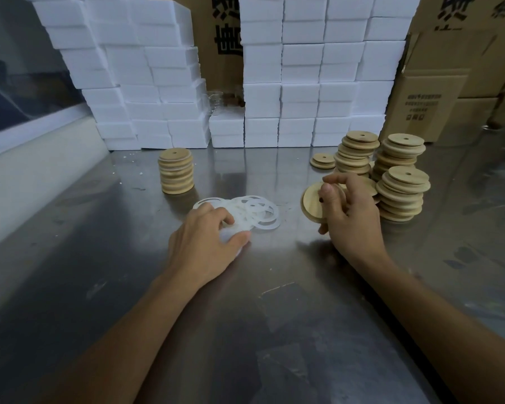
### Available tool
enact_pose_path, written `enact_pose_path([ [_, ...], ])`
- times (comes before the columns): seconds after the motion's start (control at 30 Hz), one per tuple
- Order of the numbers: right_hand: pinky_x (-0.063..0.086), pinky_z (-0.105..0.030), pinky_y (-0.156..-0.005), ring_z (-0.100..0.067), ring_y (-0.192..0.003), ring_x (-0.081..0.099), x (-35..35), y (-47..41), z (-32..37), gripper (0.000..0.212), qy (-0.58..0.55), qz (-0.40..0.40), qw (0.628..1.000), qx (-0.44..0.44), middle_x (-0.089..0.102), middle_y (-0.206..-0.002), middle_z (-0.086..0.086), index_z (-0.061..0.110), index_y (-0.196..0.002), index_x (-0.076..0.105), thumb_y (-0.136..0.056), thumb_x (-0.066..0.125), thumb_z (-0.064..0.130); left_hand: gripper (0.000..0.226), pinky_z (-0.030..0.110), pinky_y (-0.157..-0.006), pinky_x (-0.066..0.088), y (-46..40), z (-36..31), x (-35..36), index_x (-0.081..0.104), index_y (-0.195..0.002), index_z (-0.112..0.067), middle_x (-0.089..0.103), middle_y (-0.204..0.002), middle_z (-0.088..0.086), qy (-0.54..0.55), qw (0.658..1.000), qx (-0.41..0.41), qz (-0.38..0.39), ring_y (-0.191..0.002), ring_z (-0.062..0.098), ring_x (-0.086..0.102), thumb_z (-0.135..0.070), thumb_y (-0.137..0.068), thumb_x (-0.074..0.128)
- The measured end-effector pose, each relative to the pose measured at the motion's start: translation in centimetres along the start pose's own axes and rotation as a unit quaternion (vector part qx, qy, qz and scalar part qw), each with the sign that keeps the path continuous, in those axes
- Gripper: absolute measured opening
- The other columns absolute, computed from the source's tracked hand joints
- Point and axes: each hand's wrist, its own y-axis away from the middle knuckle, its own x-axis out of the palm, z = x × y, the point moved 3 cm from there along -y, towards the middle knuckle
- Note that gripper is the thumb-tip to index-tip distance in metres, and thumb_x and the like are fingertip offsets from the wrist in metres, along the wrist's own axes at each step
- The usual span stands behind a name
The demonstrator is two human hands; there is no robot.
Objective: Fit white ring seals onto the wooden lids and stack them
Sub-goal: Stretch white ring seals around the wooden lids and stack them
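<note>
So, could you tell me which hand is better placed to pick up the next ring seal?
The left hand: its fingers already rest on the pile of white ring seals, while the right hand is occupied holding a wooden lid upright beside the lid stacks.

hands [204,243]: two, bare | gloves, rings: none seen | forearms: bare, sleeveless in view

Left hand [207,243] rested on pile of white ring seals [251,211], fingers curled at its 7 o'clock edge | right hand [347,211] gripped one tilted wooden lid [311,202] | leaning lid stacks [397,176] at 3 o'clock of it | neat lid stack [176,172] at 11 o'clock of seals | steel table [245,316].
</note>
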Motion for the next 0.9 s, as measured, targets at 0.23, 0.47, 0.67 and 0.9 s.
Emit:
enact_pose_path([
  [0.23,0.056,-0.047,-0.086,-0.022,-0.095,0.067,0.2,-0.4,-0.8,0.054,0.03,0.037,0.998,0.029,0.045,-0.11,0.033,0.032,-0.128,0.046,-0.084,0.075,0.025,0.02,0.034,-0.074,0.044,0.0,-0.1,-0.2,0.072,-0.093,-0.016,0.063,-0.1,0.0,-0.003,0.999,0.017,-0.03,-0.091,0.017,0.054,-0.031,-0.095,0.06],
  [0.47,0.056,-0.049,-0.084,-0.026,-0.094,0.067,0.4,-0.1,-0.5,0.046,0.024,0.048,0.999,0.009,0.051,-0.111,0.026,0.039,-0.125,0.045,-0.087,0.069,0.026,0.015,0.03,-0.071,0.043,0.2,-1.4,-1.4,0.068,-0.09,-0.005,0.061,-0.089,0.003,0.087,0.988,0.083,-0.094,-0.082,0.018,0.054,-0.006,-0.097,0.055],
  [0.67,0.055,-0.031,-0.054,-0.02,-0.069,0.069,1.8,1.2,1.6,0.016,-0.111,0.142,0.984,0.004,0.06,-0.104,-0.007,0.024,-0.108,0.046,-0.1,0.051,0.011,0.018,0.021,-0.048,0.043,1.0,-3.8,0.1,0.071,-0.082,-0.018,0.061,-0.061,-0.006,0.447,0.894,-0.029,0.025,-0.053,0.006,0.052,-0.011,-0.096,0.06],
  [0.9,0.052,-0.031,-0.053,-0.017,-0.073,0.063,3.1,2.8,3.3,0.022,-0.203,0.229,0.951,0.044,0.064,-0.086,-0.003,0.015,-0.094,0.06,-0.1,0.048,0.033,0.011,0.013,-0.045,0.042,1.2,-3.8,0.7,0.069,-0.082,-0.015,0.068,-0.062,-0.007,0.485,0.871,-0.061,-0.041,-0.047,0.003,0.055,-0.014,-0.092,0.065],
])
